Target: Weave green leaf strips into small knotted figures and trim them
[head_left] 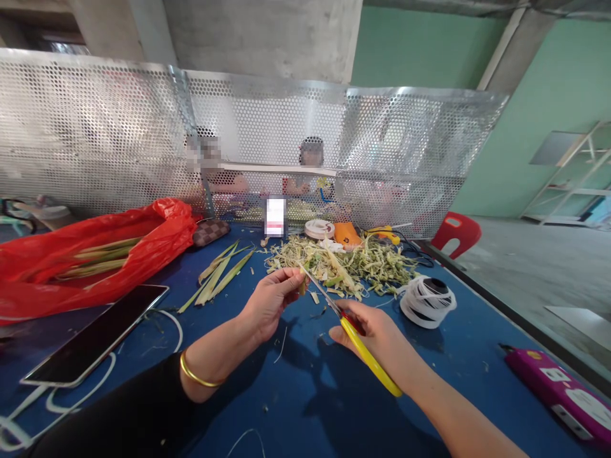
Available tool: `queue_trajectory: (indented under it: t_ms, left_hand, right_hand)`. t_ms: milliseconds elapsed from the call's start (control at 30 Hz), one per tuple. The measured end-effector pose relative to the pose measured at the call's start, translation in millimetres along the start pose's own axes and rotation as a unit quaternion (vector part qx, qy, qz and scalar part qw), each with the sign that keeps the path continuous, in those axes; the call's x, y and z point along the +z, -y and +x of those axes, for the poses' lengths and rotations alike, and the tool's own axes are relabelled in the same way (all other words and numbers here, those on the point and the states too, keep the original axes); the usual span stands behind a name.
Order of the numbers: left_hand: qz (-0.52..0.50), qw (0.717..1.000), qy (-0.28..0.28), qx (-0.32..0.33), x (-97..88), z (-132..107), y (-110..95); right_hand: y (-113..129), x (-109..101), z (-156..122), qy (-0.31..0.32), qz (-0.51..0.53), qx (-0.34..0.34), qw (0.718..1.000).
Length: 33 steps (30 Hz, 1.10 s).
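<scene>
In the middle of the head view my left hand (274, 299) pinches a small piece of dried husk (304, 284) between thumb and fingers. My right hand (375, 337) grips yellow-handled scissors (365, 356), whose blades point up and left and reach the husk at my left fingertips. Just beyond both hands lies a heap of husk scraps and knotted pieces (344, 264). Several long husk strips (222, 273) rest on the blue table (286, 407), left of the heap. A spool of white cord (428, 302) stands to the right of my right hand.
At left lie a red plastic bag (162, 235) with long husks inside and a phone (98, 334) with a white cable. A purple box (558, 394) lies at right. Behind are a lit phone (275, 216), tape (319, 229), an orange packet (347, 235), and a perforated metal screen (272, 121) with people beyond.
</scene>
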State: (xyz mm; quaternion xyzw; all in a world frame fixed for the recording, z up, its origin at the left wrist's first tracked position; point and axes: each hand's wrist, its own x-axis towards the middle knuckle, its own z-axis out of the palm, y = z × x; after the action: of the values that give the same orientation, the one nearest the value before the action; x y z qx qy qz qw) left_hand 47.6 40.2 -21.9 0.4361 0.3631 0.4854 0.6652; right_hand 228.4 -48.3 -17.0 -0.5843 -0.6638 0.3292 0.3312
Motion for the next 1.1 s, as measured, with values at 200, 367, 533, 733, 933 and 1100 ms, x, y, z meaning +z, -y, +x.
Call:
queue_trajectory:
  t_ms: [200, 367, 533, 733, 933, 1100]
  left_hand:
    - [0.004, 1.000, -0.004, 0.004, 1.2, 0, 1]
    - [0.005, 1.000, -0.006, 0.001, 1.8, -1, 1]
    - [0.010, 1.000, -0.010, -0.006, 1.9, -1, 1]
    - [0.008, 1.000, -0.011, -0.015, 0.9, -1, 3]
    - [0.014, 0.999, -0.024, -0.029, -0.1, 3, -1]
    - [0.054, 0.994, -0.096, -0.012, -12.0, 10, -16]
  right_hand:
    - [0, 1, 1, 0.007, 0.033, 0.018, 0.999]
    - [5, -1, 0, 0.005, 0.019, 0.029, 0.999]
    - [3, -4, 0, -0.005, -0.035, 0.024, 0.999]
    - [-1, -2, 1, -0.011, -0.050, 0.006, 0.999]
    - [-1, -5, 2, -0.034, -0.079, 0.004, 0.996]
    - [-3, -17, 5, -0.122, -0.023, 0.030, 0.992]
